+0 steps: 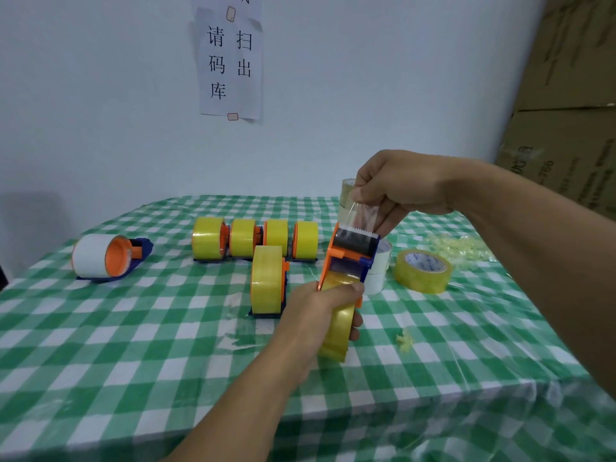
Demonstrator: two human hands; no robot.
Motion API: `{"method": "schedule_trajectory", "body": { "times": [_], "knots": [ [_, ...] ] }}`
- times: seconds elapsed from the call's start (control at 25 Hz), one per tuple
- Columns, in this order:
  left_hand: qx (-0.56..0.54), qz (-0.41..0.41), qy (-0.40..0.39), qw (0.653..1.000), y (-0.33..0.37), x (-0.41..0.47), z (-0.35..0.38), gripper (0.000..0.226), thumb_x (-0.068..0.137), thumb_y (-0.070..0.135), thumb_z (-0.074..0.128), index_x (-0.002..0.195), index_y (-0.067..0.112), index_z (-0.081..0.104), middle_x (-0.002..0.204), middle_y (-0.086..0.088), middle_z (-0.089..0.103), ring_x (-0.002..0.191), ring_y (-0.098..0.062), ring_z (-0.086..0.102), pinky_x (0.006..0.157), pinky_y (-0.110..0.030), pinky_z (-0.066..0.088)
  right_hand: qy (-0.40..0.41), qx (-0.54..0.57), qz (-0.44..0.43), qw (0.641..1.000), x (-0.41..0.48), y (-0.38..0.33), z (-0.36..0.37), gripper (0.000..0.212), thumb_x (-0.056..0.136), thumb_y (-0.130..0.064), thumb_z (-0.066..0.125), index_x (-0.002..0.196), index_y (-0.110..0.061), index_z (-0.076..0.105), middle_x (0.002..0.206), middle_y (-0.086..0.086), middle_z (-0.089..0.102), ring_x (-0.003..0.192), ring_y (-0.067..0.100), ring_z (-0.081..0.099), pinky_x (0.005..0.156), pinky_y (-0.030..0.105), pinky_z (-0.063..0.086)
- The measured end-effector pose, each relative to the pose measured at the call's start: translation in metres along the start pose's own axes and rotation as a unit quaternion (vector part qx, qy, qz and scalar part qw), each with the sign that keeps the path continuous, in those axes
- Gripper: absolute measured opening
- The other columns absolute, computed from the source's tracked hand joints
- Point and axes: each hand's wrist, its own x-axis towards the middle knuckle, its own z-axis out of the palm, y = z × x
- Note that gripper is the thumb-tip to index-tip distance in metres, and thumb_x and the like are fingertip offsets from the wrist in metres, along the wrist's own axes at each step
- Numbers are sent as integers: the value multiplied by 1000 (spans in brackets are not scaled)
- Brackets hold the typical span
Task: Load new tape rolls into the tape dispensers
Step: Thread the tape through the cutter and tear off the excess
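My left hand (pixel 321 306) grips an orange and blue tape dispenser (pixel 348 261) loaded with a yellow tape roll (pixel 336 331), held above the table with its toothed blade pointing up. My right hand (pixel 396 191) pinches the clear tape end (pixel 361 216) and holds it stretched up past the blade. A loose yellow tape roll (pixel 423 270) lies flat to the right. Several loaded dispensers (pixel 255 241) stand in a row at the back, and one more loaded dispenser (pixel 268 285) stands in front of them.
A dispenser with a white roll (pixel 110 256) lies at the left on the green checked tablecloth (pixel 133 328). White rolls (pixel 380 265) are stacked behind the held dispenser. Tape scraps (pixel 456 248) lie at the right. Cardboard boxes (pixel 566 128) stand at the right wall.
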Motion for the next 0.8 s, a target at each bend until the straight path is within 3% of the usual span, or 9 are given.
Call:
{"method": "schedule_trajectory", "body": {
  "times": [0.2, 0.32, 0.44, 0.64, 0.8],
  "knots": [
    [-2, -9, 6, 1000, 0, 0, 3, 32, 91, 41, 68, 92, 8, 71, 77, -13, 73, 65, -26, 67, 74, -44, 55, 45, -17, -20, 999, 5, 5, 6, 24, 103, -12, 53, 81, -6, 57, 90, 27, 70, 76, 32, 69, 75, 45, 64],
    [-17, -15, 1, 1000, 1, 1, 1, 29, 96, 34, 61, 100, 6, 70, 79, -14, 74, 67, -27, 67, 72, -41, 54, 62, -21, -30, 997, 8, 6, 8, 22, 103, -14, 54, 83, -6, 59, 97, 31, 71, 79, 33, 68, 81, 49, 62],
    [-35, -21, -5, 999, -1, 0, -1, 23, 98, 22, 57, 107, 3, 68, 79, -14, 73, 67, -27, 67, 73, -42, 53, 57, -19, -16, 998, 8, 8, 10, 21, 105, -15, 51, 90, -1, 59, 98, 32, 71, 75, 32, 70, 76, 44, 64],
    [-12, -14, -9, 1000, 0, -1, -2, 16, 95, 12, 56, 104, 6, 68, 82, -14, 74, 72, -27, 69, 75, -42, 55, 46, 14, -4, 999, 2, 8, 6, 33, 107, -19, 46, 100, 10, 61, 84, 27, 73, 73, 34, 75, 65, 36, 63],
    [-32, -13, -27, 999, 2, 0, -2, 28, 97, 25, 52, 109, 6, 70, 90, -17, 75, 79, -29, 70, 80, -43, 53, 34, 24, -17, 999, -1, 3, 3, 21, 106, -18, 48, 95, -3, 55, 72, 15, 74, 73, 33, 74, 68, 38, 64]
  ]
}}
